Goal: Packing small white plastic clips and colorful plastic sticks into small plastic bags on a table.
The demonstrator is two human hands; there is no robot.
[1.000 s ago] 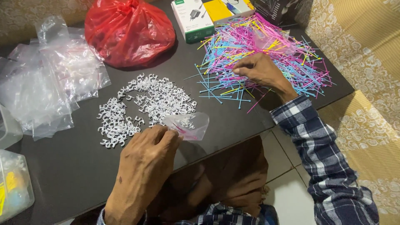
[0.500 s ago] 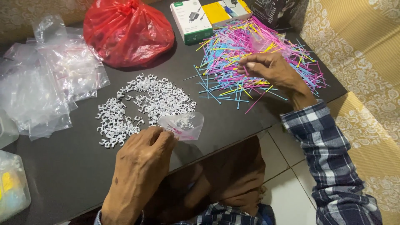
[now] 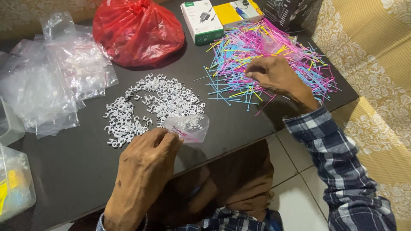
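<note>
On dark table (image 3: 239, 124): left hand (image 3: 143, 171) pinches small clear bag (image 3: 188, 127); right hand (image 3: 274, 75) grip closed on coloured sticks (image 3: 274, 47)

The right hand (image 3: 274, 76) has moved leftward across the pile of ties (image 3: 274, 55), from its right part to its centre. Its fingertips now pinch at ties near the pile's left side.

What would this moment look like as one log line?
left hand: holds small clear bag | right hand: on coloured sticks | white clips: heaped on table
</note>
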